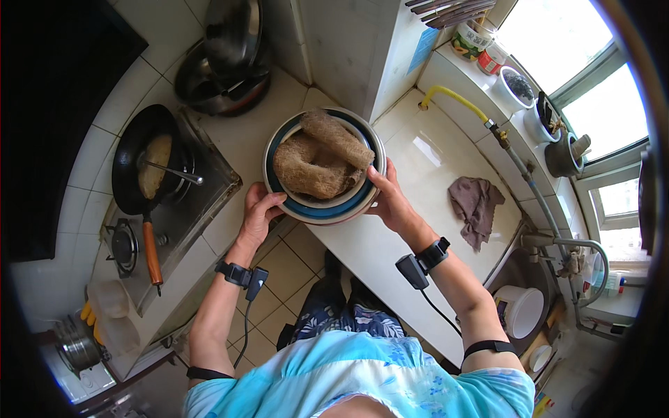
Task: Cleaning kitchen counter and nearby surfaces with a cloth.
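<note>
Both hands hold a wide bowl with a blue band [313, 211] by its rim, over the corner of the counter. My left hand [261, 206] grips its lower left edge, and my right hand [389, 193] grips the right edge with the thumb on top. Inside lie brown, net-like dried loofah sponges [313, 170], one curled and one lying across it. Whether a smaller dish is nested in the bowl cannot be told. The fingers under the rim are hidden.
Left, a black wok [125, 172] with a metal ladle [175, 171] sits on the gas stove. Behind are lidded pans [222, 86]. Right, a brown cloth [475, 209] lies on the counter [413, 146]; a white bucket [525, 312] stands in the sink [515, 271].
</note>
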{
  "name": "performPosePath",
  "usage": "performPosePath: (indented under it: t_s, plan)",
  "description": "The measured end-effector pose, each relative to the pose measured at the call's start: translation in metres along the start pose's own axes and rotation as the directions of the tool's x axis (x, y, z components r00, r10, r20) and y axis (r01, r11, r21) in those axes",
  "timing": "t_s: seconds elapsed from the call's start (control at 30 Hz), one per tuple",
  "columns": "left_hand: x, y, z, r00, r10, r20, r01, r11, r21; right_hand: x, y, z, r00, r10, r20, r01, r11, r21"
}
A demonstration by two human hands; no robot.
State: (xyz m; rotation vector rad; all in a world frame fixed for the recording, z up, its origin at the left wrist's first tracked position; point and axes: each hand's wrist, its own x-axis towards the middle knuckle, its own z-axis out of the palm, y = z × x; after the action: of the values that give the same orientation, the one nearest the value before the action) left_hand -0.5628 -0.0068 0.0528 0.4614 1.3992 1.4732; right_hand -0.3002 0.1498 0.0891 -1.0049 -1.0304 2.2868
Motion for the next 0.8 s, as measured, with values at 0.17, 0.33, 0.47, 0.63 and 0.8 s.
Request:
performPosePath:
  t_s: [0.17,0.33,0.47,0.63,0.8]
  plan:
    - [0.014,0.012,-0.022,0.989,0.097,-0.112,-0.112,0.984,-0.137,0.057,0.018,0.020,1.000,-0.009,0.030,0.007,0.998,0.069]
    - [0.024,-0.001,-0.059,0.959,0.163,-0.232,-0.190,0.977,-0.100,0.093,0.015,0.057,0.994,0.037,0.098,-0.036,0.999,-0.020]
    - [-0.011,-0.034,-0.045,0.955,0.107,-0.277,-0.087,0.993,0.085,0.066,0.020,0.002,0.975,-0.214,-0.061,0.144,0.813,-0.564]
    - [-0.045,-0.041,0.024,0.769,0.388,0.508,-0.600,0.165,0.783,-0.029,0.010,-0.164,0.554,-0.830,-0.057,-0.050,0.035,-0.998]
    - [0.018,-0.051,0.065,0.612,0.344,0.712,-0.734,-0.089,0.674,-0.079,0.004,-0.238,0.485,-0.734,-0.475,-0.397,0.299,-0.868]
